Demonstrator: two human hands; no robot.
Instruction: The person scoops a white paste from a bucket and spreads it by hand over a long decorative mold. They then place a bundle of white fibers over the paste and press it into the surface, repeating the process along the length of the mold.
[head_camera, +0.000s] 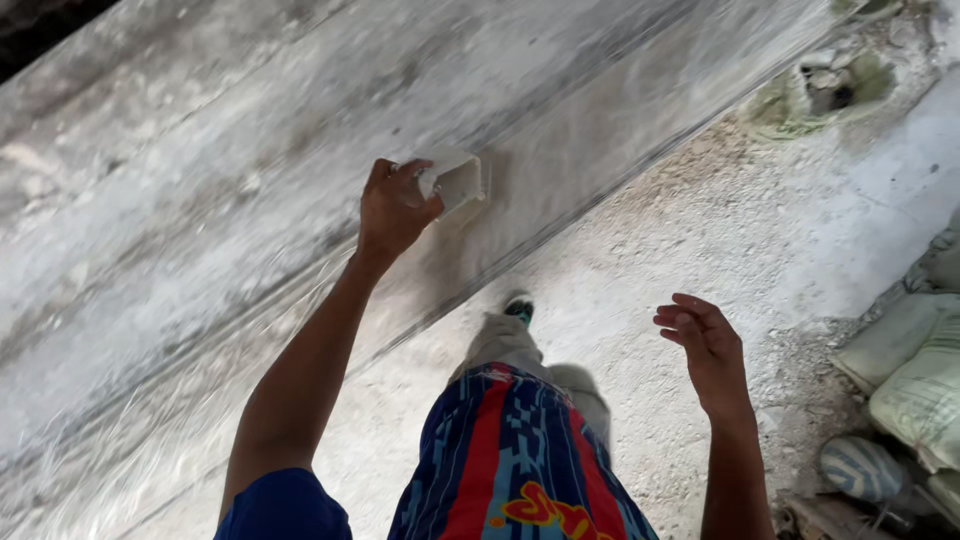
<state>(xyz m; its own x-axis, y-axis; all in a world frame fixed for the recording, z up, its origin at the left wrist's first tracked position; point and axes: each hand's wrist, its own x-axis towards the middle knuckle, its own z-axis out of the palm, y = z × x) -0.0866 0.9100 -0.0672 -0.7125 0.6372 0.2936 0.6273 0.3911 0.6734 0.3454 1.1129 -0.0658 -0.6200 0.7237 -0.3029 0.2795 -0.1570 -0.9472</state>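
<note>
- Left hand (393, 208) grips a small pale block (455, 181), pressed flat against the grey plastered wall (200, 200).
- Right hand (706, 347) empty, fingers loosely curled, hanging in air well apart from the wall.
- Dusty floor (650, 250) below; stacked sacks (915, 370) at right edge.

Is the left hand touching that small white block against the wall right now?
Touching. The head view shows the left hand with its fingers wrapped over the near edge of the white block, which sits against the grey wall; no gap shows.
</note>
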